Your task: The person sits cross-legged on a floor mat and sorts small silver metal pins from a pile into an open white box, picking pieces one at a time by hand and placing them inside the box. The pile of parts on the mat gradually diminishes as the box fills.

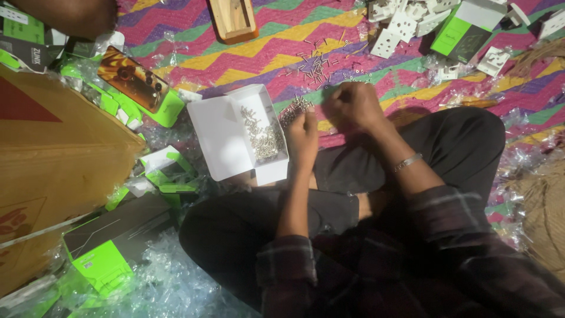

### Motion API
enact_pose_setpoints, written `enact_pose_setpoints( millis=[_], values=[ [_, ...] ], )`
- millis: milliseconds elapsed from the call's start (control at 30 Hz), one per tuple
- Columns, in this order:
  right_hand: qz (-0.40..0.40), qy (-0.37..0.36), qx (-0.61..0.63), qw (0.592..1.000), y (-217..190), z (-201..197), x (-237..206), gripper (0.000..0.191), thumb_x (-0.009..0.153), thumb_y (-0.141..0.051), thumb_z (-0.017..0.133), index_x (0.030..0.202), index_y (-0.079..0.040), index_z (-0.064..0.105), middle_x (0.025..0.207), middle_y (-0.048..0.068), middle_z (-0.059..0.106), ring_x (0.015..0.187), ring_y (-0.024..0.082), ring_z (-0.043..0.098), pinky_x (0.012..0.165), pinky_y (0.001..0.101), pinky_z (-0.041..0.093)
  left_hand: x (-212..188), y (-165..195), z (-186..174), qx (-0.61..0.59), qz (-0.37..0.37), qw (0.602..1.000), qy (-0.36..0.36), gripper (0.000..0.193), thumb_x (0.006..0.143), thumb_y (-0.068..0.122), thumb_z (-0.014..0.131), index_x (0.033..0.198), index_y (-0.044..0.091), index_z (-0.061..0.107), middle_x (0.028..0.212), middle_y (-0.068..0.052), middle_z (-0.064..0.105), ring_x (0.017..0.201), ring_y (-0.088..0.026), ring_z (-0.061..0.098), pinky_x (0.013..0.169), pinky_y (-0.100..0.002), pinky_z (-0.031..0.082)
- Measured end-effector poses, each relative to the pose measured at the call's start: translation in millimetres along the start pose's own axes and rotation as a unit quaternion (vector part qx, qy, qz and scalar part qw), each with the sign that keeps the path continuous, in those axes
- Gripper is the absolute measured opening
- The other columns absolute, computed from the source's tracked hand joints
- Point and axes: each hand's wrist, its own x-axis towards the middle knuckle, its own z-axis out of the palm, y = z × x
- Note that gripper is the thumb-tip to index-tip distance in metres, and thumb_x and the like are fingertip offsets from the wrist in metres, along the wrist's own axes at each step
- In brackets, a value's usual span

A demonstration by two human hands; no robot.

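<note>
1. So, sitting cross-legged on a zigzag mat (282, 44) in pink, yellow and green.
2. Left hand (303, 136) curled shut on a small bunch of screws (294, 109), right beside the open white box (235, 132).
3. More screws piled inside that box (265, 138).
4. Right hand (353, 106) knuckles-up on the mat, fingers tucked under; can't tell if gripping anything.
5. Loose screws (321, 62) scattered just beyond both hands.
6. White sockets (406, 20) heaped at far right, green-and-black cartons (109, 250) and crinkly plastic wrap (170, 282) off to the left.
</note>
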Motion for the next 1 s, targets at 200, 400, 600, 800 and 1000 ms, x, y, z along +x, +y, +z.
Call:
enact_pose_setpoints(
  millis=[200, 400, 600, 800, 1000],
  values=[
    [-0.136, 0.046, -0.14, 0.98, 0, 0, -2, 0.022, 0.077, -0.016, 0.078, 0.095, -0.002, 0.077, 0.087, 0.019, 0.071, 0.083, 0.035, 0.068, 0.071, 0.0427, 0.056, 0, 2, 3, 0.099, 0.076, 0.992, 0.001, 0.039, 0.101, 0.036, 0.056, 0.085, 0.002, 0.068, 0.071, -0.016, 0.066, 0.062, -0.03, 0.065, 0.061, -0.044, 0.047],
    [0.033, -0.225, 0.034, 0.973, -19, 0, -6, 0.02, 0.093, -0.022, 0.068, 0.096, -0.002, 0.074, 0.081, 0.015, 0.074, 0.071, 0.022, 0.07, 0.069, 0.036, 0.056, -1, 5, 0, 0.173, 0.065, 0.983, 0.001, 0.038, 0.102, 0.036, 0.053, 0.093, 0.007, 0.077, 0.081, -0.019, 0.072, 0.075, -0.039, 0.071, 0.07, -0.049, 0.052],
    [0.039, -0.29, 0.082, 0.953, -15, -1, -3, 0.024, 0.093, -0.021, 0.062, 0.106, -0.002, 0.066, 0.087, 0.014, 0.074, 0.079, 0.023, 0.07, 0.07, 0.038, 0.055, 0, 2, 4, 0.111, 0.053, 0.992, 0.004, 0.038, 0.104, 0.033, 0.051, 0.095, 0.004, 0.074, 0.083, -0.019, 0.074, 0.076, -0.036, 0.074, 0.069, -0.046, 0.054],
    [0.061, -0.033, 0.025, 0.997, -12, 6, 3, 0.033, 0.1, -0.027, 0.064, 0.122, -0.005, 0.067, 0.105, 0.02, 0.073, 0.095, 0.036, 0.071, 0.082, 0.0435, 0.054, -17, 61, -14, 0.129, 0.225, 0.964, 0.052, 0.021, 0.103, 0.021, 0.058, 0.098, 0.002, 0.066, 0.084, -0.016, 0.07, 0.071, -0.033, 0.069, 0.065, -0.044, 0.053],
    [0.037, -0.139, -0.099, 0.985, -28, 9, -3, 0.032, 0.093, -0.03, 0.067, 0.122, -0.016, 0.072, 0.111, 0.015, 0.075, 0.099, 0.036, 0.072, 0.085, 0.0453, 0.056, -120, 200, -29, -0.31, 0.271, 0.886, -0.214, 0.012, 0.103, 0.014, 0.062, 0.101, 0.003, 0.066, 0.087, -0.013, 0.068, 0.073, -0.028, 0.067, 0.062, -0.039, 0.054]
  ],
)
